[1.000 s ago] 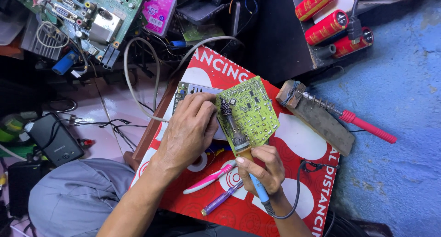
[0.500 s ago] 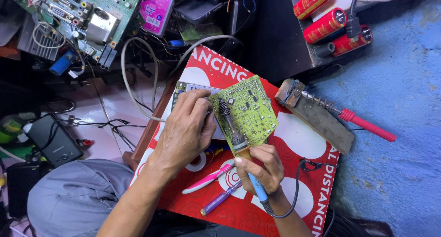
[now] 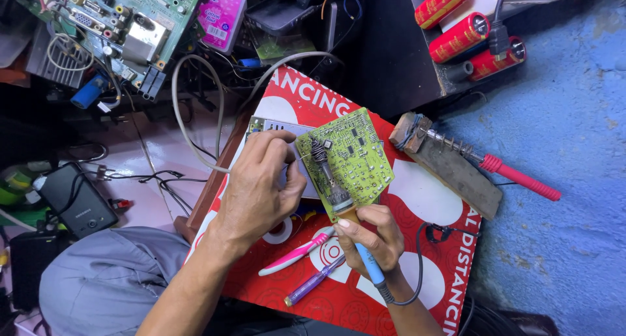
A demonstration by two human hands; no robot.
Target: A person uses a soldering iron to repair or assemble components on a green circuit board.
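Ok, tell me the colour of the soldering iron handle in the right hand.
The soldering iron handle in the right hand is light blue, seen in the head view.

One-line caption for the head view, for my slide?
Left hand steadies a green circuit board while the right hand holds a soldering iron over it, above a red board.

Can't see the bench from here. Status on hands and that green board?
Left hand steadies green circuit board by its edge. Right hand grips blue-handled soldering iron, tip on the board. Pink tool lies nearby, not obstructing.
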